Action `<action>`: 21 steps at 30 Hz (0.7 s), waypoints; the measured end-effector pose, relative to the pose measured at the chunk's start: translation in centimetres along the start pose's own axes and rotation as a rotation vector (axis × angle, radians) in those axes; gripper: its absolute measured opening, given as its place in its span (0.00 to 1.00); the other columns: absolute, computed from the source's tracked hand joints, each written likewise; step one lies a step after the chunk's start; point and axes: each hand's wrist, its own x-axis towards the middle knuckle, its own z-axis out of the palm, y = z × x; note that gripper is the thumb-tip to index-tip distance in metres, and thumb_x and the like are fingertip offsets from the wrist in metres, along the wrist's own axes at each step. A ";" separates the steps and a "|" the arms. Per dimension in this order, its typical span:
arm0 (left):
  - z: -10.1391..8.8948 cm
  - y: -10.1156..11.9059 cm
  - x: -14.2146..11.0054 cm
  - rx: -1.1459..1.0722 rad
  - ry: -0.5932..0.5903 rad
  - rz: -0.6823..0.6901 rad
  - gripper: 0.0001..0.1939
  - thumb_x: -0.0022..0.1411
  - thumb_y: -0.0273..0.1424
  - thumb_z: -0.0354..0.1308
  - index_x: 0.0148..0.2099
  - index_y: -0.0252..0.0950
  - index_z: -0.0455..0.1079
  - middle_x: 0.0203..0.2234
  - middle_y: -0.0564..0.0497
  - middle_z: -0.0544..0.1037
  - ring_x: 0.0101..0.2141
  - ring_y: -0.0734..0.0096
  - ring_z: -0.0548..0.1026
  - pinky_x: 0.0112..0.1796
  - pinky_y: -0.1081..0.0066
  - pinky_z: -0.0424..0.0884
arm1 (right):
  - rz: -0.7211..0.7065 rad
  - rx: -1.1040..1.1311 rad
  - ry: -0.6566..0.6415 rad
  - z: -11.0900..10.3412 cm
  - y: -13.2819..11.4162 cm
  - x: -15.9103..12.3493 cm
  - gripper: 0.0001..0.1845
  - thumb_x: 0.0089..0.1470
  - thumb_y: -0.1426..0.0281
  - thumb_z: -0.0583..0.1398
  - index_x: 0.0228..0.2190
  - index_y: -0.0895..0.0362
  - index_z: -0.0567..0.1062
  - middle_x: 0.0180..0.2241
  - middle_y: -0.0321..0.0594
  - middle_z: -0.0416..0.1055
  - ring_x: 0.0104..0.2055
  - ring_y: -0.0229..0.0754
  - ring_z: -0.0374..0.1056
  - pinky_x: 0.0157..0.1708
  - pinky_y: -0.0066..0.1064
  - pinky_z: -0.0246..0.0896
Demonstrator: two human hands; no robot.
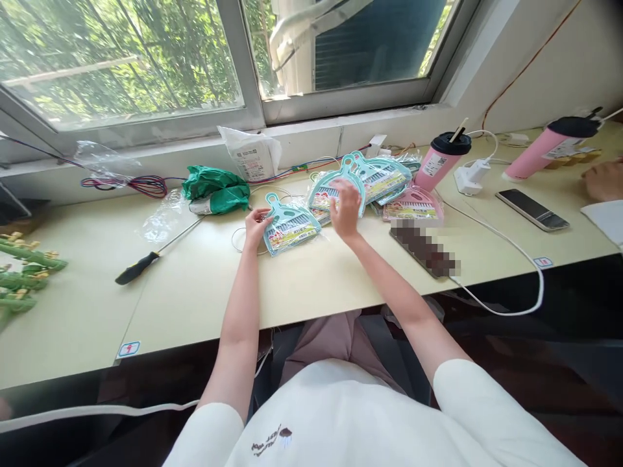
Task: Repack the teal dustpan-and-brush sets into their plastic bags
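Note:
My left hand (257, 227) grips the left edge of a teal mini dustpan (291, 230) in a clear wrapper with a printed label, on or just above the table. Its handle loop points toward the window. To the right, my right hand (345, 209) is over a second wrapped teal dustpan (361, 194), fingers apart; whether they touch it I cannot tell. That one lies on a pile with more wrapped teal dustpans (389, 180) behind and to its right. At the pile's near right side is a pink wrapped dustpan (413, 209).
A screwdriver (139, 267) and a green crumpled bag (217, 188) lie left. Right are a phone on a white cable (421, 250), another phone (533, 209), a white plug (471, 176) and pink cups (442, 159). Another person's hand (603, 180) rests at far right.

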 end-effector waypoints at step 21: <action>-0.1 0.3 -0.2 -0.088 -0.011 -0.007 0.20 0.48 0.41 0.72 0.41 0.36 0.79 0.37 0.46 0.83 0.40 0.63 0.80 0.42 0.66 0.74 | -0.831 -0.616 -0.276 5.5 -0.4 -4.2 0.22 0.64 0.82 0.48 0.52 0.58 0.75 0.56 0.48 0.73 0.56 0.49 0.66 0.52 0.44 0.63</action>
